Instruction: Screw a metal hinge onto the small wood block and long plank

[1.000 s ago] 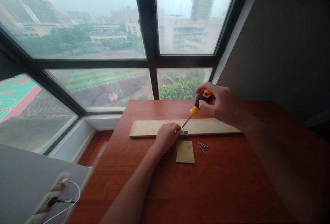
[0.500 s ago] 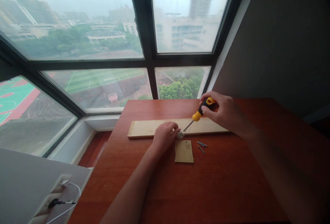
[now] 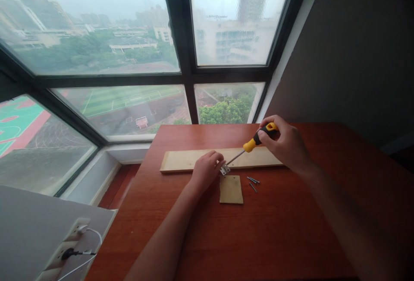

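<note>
My left hand (image 3: 207, 168) rests at the front edge of a long pale wooden board (image 3: 181, 161), its fingers closed on a small metal hinge (image 3: 224, 168). My right hand (image 3: 286, 143) grips a yellow and black screwdriver (image 3: 254, 142) by the handle. The shaft slopes down to the left, and its tip reaches the hinge; whether it touches a screw there is too small to tell. Just in front of the hinge lies a small square wooden piece (image 3: 231, 190) with holes near its far edge.
Several loose screws (image 3: 253, 181) lie to the right of the square piece on the reddish-brown table (image 3: 278, 229). Windows (image 3: 113, 108) stand behind the table. At the lower left, cables are plugged into wall sockets (image 3: 61, 253).
The screwdriver has tilted flatter, its tip moving left onto the hinge, while my right hand shifted slightly right. The hinge has turned a little in my left hand.
</note>
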Tool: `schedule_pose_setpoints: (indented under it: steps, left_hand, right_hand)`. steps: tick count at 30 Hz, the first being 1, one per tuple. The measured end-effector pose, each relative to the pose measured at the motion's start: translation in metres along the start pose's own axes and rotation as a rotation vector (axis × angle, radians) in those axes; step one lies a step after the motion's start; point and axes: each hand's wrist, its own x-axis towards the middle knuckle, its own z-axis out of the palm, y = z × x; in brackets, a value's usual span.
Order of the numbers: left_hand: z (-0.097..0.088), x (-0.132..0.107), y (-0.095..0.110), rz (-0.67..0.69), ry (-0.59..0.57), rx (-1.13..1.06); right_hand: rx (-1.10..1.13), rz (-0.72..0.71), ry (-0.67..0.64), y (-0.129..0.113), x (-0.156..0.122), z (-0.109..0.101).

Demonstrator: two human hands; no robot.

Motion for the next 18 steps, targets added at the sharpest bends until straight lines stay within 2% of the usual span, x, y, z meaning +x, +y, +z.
schedule_pose_setpoints:
  steps: [6,11,18]
  left_hand:
    - [-0.001,-0.001,0.0,-0.062,0.026,-0.028]
    - [0.001,0.0,-0.004,-0.102,0.06,-0.074]
    - [0.004,-0.001,-0.001,-0.194,0.067,-0.077]
  right_hand:
    - [-0.015,0.011,-0.029,0.008,-0.006,-0.003]
    - [-0.035,0.069,0.017,0.017,-0.01,-0.005]
    - [0.055,0.177,-0.022,0.027,-0.018,0.006]
